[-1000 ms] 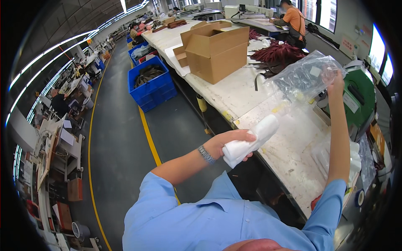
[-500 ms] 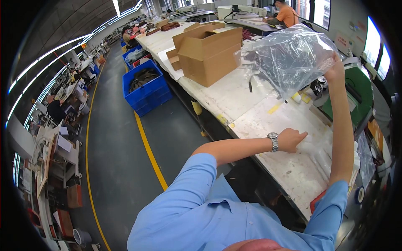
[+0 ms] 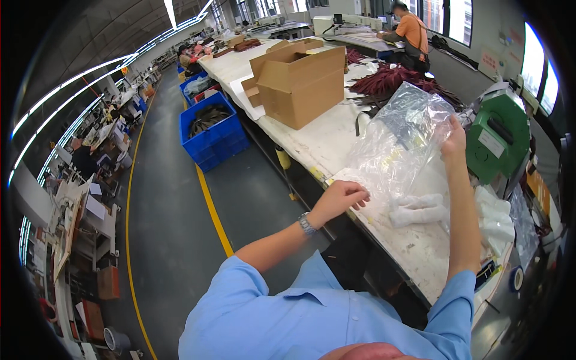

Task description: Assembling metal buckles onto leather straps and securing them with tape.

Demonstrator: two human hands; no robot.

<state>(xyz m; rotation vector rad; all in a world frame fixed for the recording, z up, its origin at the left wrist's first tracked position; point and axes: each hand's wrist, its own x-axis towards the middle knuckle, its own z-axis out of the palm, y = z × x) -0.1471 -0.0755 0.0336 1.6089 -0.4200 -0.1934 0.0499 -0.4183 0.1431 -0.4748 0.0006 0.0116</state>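
My right hand (image 3: 453, 141) is raised over the white worktable (image 3: 324, 144) and grips the top edge of a large clear plastic bag (image 3: 403, 139). The bag hangs down to the tabletop. My left hand (image 3: 343, 198), with a watch on its wrist, has its fingers curled at the bag's lower left edge and seems to pinch it. A white rolled cloth (image 3: 418, 210) lies on the table at the foot of the bag, between my two arms. Whether the cloth is inside the bag or behind it I cannot tell.
An open cardboard box (image 3: 303, 81) stands further along the table, with dark red straps (image 3: 390, 78) behind it. A green machine (image 3: 498, 141) sits to the right. A blue crate (image 3: 211, 131) is on the floor by the yellow line. A person in orange (image 3: 409, 33) works at the far end.
My left hand has put the white rolled cloth down on the table and moved to the bag's lower edge. My right hand has lowered the bag from overhead onto the table.
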